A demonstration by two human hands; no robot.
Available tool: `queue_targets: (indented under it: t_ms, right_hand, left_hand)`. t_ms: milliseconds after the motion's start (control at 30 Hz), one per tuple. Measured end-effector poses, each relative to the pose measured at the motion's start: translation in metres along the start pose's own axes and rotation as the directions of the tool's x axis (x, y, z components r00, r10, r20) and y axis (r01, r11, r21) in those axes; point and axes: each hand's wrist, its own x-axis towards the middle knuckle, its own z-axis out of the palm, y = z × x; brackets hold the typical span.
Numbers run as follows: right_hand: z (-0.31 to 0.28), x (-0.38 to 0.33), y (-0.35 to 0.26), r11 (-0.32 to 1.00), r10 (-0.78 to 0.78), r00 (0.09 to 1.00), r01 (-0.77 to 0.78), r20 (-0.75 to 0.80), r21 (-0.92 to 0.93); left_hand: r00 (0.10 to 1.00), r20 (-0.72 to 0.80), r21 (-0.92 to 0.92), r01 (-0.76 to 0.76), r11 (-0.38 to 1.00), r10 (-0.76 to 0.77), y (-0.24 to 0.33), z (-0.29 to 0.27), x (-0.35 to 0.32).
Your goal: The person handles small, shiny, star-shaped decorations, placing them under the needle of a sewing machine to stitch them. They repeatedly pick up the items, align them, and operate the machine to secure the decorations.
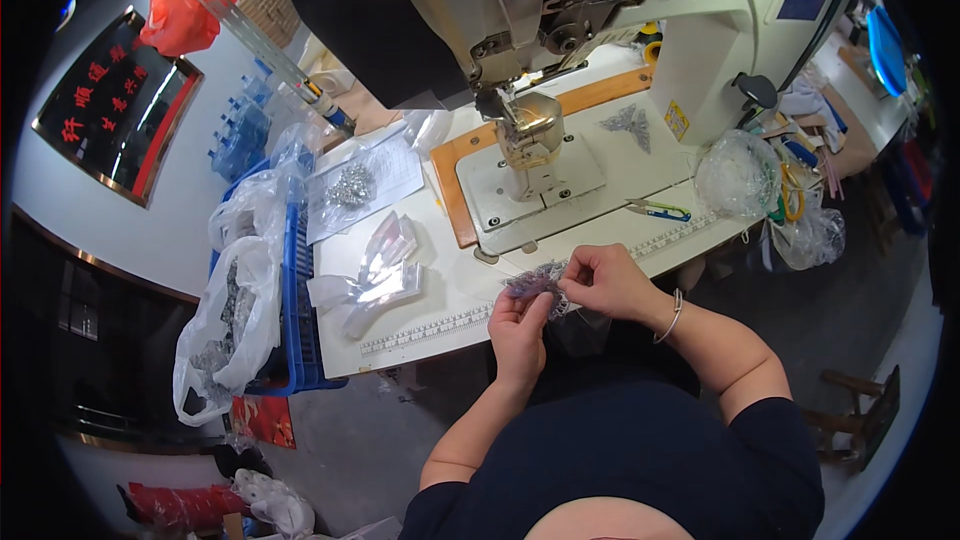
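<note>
The left hand (520, 340) and the right hand (612, 282), both nearly closed, pinch a grey glittery piece (532, 283) at the front edge of the table (455, 285); there a ruler strip (430, 331) has printed marks; farther, the sewing machine (735, 40) bears blue lettering, and a wall sign (118, 105) red characters

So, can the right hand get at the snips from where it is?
Probably yes: the snips lie a little beyond the right hand, with only a flat ruler strip between, though it's busy at the grey lacy piece.
</note>
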Motion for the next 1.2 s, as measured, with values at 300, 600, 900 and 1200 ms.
queue_targets:
  t_ms: [300, 600, 900, 1200]
  right_hand:
    - [0.019, -0.010, 0.000, 0.847, -0.469, 0.867, 0.388, -0.167, -0.362]
    - [0.000, 0.004, -0.001, 0.963, -0.013, 0.998, -0.003, 0.058, 0.271]
    - [-0.006, 0.000, -0.042, 0.525, -0.765, 0.635, 0.712, 0.108, -0.466]
    - [-0.024, -0.002, -0.033, -0.058, -0.849, 0.355, 0.674, 0.392, -0.736]
  left_hand:
    - [0.992, -0.116, -0.080, 0.037, 0.996, -0.046, 0.000, 0.002, 0.013]
    - [0.997, -0.023, -0.118, -0.076, 0.990, 0.073, -0.006, -0.006, 0.016]
    - [0.973, 0.092, -0.073, -0.207, 0.976, 0.213, 0.005, -0.009, 0.036]
    - [0.853, 0.520, -0.378, 0.280, 0.882, -0.048, 0.047, 0.012, -0.003]
